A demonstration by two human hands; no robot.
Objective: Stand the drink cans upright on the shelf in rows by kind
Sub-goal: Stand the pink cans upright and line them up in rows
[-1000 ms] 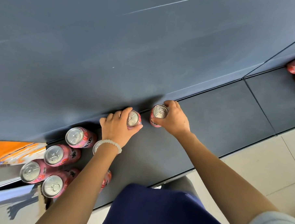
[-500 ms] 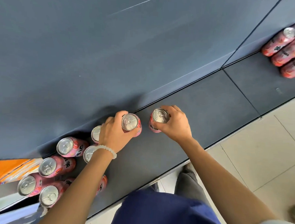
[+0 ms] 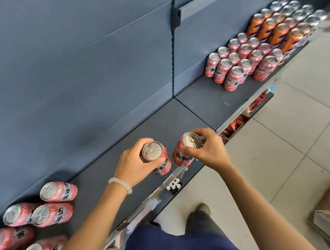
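Two pink cans in hand, over the shelf (image 3: 179,114) front edge — the upright block well off to the right.

Risk first: both cans were tilted near the lip, so a loose grip or a knock btwn them could've dropped one to the floor. Left hand (image 3: 134,161) had fingers & thumb curled round the top rim of its pink can (image 3: 159,158); right hand (image 3: 208,147) pinched its can (image 3: 184,150) by the rim, fingers arched over the lid. Pink rows (image 3: 238,62) stood upright beside the orange cans (image 3: 274,29); more pink cans (image 3: 51,206) lay on their sides at left.
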